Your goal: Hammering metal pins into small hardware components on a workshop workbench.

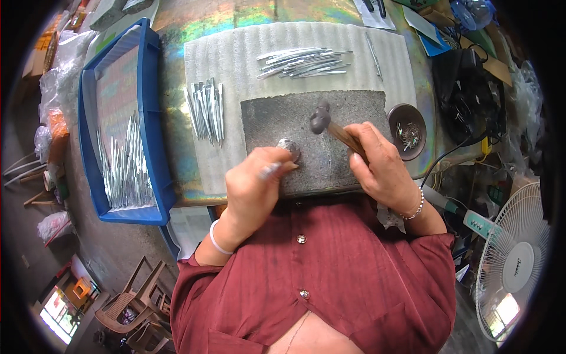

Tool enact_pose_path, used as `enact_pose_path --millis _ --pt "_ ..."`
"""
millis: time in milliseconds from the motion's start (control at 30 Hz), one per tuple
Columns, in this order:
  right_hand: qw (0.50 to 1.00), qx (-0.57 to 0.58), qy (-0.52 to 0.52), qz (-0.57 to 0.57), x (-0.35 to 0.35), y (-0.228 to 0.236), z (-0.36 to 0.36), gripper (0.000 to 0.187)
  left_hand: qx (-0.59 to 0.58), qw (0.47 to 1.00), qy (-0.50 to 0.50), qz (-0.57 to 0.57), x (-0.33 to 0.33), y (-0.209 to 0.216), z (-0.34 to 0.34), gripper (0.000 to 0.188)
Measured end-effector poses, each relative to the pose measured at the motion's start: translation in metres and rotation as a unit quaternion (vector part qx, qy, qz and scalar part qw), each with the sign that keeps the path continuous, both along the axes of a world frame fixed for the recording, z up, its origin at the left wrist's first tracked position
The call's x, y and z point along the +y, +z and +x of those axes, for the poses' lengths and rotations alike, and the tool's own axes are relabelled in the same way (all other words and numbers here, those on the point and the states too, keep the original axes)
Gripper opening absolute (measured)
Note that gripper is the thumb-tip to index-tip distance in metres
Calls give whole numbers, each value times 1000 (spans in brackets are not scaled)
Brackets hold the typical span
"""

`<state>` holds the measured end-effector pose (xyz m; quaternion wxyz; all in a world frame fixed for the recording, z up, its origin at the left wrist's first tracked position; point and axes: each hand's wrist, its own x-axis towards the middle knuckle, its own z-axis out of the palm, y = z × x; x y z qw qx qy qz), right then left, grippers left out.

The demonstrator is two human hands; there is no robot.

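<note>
My right hand (pixel 383 168) is wrapped round the wooden handle of a hammer (pixel 346 138). Its dark rounded head is raised over a rough grey mat (pixel 336 165). At the mat's left side, my left hand (pixel 253 183) is closed in a pinch on a thin silver metal rod (pixel 270 171), most of it hidden by the fingers. Just beyond those fingertips a small round metal block (pixel 288 145) rests on the mat; whether the rod touches it I cannot tell.
Silver rods lie in a far pile (pixel 303 62) and a left pile (pixel 206 112) on white foam (pixel 236 50). A blue tray (pixel 148 94) at left holds several more. At right are a brown bowl (pixel 396 121) of small metal pieces and a white fan (pixel 492 259).
</note>
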<state>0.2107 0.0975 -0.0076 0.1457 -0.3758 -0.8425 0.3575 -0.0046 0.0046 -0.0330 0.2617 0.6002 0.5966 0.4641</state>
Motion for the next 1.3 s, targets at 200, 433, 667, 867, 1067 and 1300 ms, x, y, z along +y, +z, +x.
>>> enact_pose_path --millis 200,433,667,867,1067,1300 --pt "940 266 55 -208 -8 28 -25 30 166 983 -30 65 1 2 6 31" --pt "940 263 217 9 3 58 -61 19 134 987 -54 77 0 -15 3 26" --pt "963 226 82 -123 -15 79 -22 32 125 988 -20 82 -1 -2 -1 25" --pt "985 109 134 23 -19 98 -11 34 103 990 -29 87 0 -4 -3 23" --pt "972 62 183 130 -17 101 -18 52 98 991 -28 92 1 -5 -2 23" --pt "970 67 183 147 -20 99 -16 57 97 993 -24 68 1 -1 0 26"
